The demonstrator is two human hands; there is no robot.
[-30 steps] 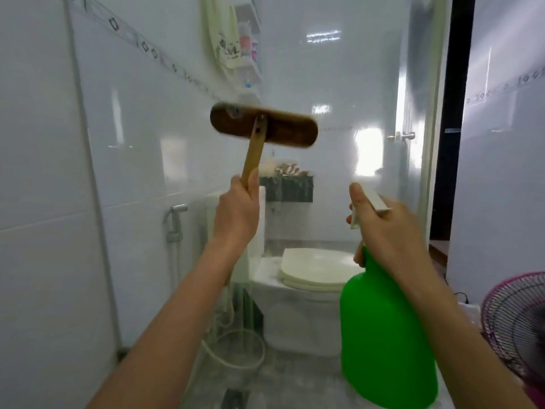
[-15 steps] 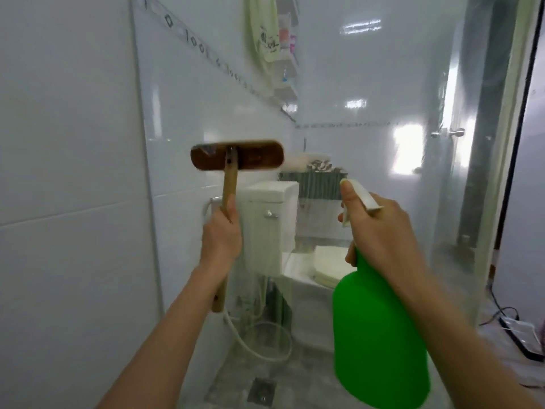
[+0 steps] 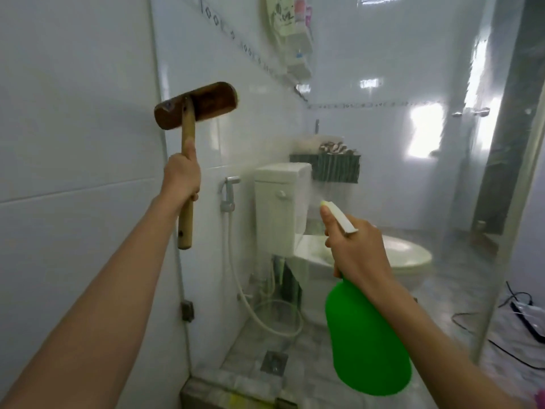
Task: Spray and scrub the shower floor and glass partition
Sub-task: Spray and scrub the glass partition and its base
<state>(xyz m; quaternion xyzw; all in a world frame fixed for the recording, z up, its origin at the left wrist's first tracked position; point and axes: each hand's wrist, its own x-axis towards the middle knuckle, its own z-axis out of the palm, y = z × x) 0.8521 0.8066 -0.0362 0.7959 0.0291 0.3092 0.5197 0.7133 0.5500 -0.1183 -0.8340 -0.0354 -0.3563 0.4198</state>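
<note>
My left hand (image 3: 182, 175) grips the wooden handle of a scrub brush (image 3: 196, 106), whose dark head is raised at the left edge of the glass partition (image 3: 383, 143), close to the white tiled wall. My right hand (image 3: 356, 249) holds the neck of a green spray bottle (image 3: 365, 340), index finger on the white trigger head (image 3: 339, 216), nozzle pointing at the glass. A faint mist hangs in front of the nozzle. The grey marble shower floor (image 3: 324, 376) with a square drain (image 3: 274, 361) lies below.
Behind the glass stand a white toilet (image 3: 295, 208), a bidet sprayer with hose (image 3: 230, 193) and a dark basket (image 3: 339, 169) on the back wall. Shelves with bottles (image 3: 298, 33) hang high up. A stone threshold (image 3: 236, 391) is at my feet, cables (image 3: 525, 314) at right.
The view has shifted left and down. The brush head has tilted and moved up toward the left wall. The spray bottle has dropped lower, and mist has appeared at its nozzle.
</note>
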